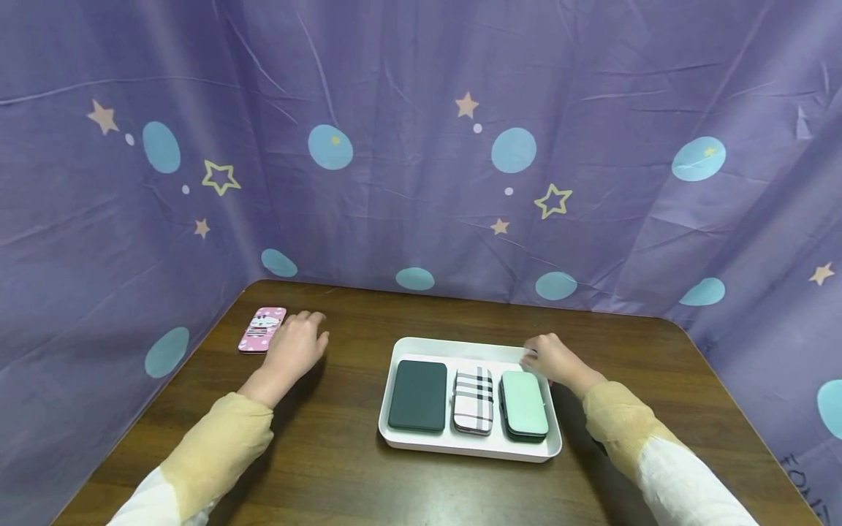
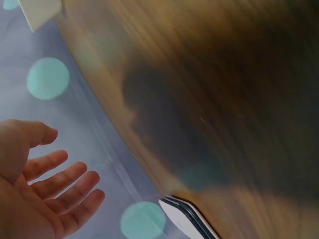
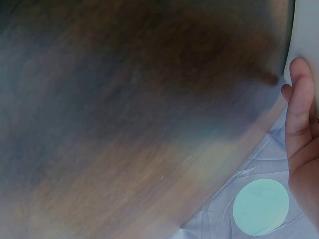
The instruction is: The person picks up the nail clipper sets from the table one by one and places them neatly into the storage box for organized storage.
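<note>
On the left, my left hand [image 1: 294,347] is just right of a pink case [image 1: 256,332] with a cartoon animal on it. The left wrist view shows that hand [image 2: 50,184] with its fingers loosely spread, nothing in them. My right hand [image 1: 559,361] grips the back right corner of a white tray [image 1: 470,446]. In the right wrist view a finger of that hand [image 3: 301,134] lies along the tray's wall [image 3: 305,30]; the rest is cropped. Inside the tray lie a dark green case [image 1: 417,396], a plaid case [image 1: 473,405] and a mint green case [image 1: 526,402].
The cases and tray lie on a brown wooden table [image 1: 329,453] with rounded back corners. A purple curtain [image 1: 421,204] with stars and blue ovals encloses it at the back and sides. The mint case rests on a darker piece [image 1: 526,438].
</note>
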Tool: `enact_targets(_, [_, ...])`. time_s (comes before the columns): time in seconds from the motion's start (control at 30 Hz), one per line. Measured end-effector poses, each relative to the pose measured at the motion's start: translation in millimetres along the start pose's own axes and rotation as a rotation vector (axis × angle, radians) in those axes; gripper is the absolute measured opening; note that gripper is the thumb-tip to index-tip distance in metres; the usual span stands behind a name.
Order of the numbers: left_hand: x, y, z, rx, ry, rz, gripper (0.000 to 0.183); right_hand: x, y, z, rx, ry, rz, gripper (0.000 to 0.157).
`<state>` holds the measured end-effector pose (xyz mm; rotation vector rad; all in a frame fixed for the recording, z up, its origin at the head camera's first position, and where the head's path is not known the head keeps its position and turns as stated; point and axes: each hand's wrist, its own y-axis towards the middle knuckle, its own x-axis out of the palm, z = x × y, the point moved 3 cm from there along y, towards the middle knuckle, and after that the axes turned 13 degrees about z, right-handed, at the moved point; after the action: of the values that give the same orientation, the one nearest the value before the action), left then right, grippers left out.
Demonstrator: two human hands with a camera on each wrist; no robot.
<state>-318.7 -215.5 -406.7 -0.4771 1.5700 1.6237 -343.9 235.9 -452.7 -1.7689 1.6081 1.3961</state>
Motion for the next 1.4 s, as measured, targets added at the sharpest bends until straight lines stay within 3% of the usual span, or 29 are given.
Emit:
enact_targets(0.27, [1.7,1.0,-29.7,-0.048,0.035,0.014,0.028,0.5,0,1,-0.021,0.004,-0.001,0.009])
enact_targets(0.53, [0.0,0.0,-54.1,-0.148,0.087,-0.050,0.030,-0.4,0,-2,0.009,-0.014,-0.018,0.004])
enact_targets(0.87, [0.0,-1.8,-83.9,-0.279,0.095,-0.113,0.038,1.3,0,-1,0.042,-0.018,-0.041,0.010])
enact_targets(1.23, [-1.6,3.1,-101.9,-0.466,0.090,-0.311,0.057,0.0,-1,0,0.019,-0.023,-0.027,0.012])
enact_targets(1.4, [-1.0,5.1,-104.8,-0.557,0.088,-0.349,0.062,-0.2,1,1,0.014,-0.023,-0.021,0.011])
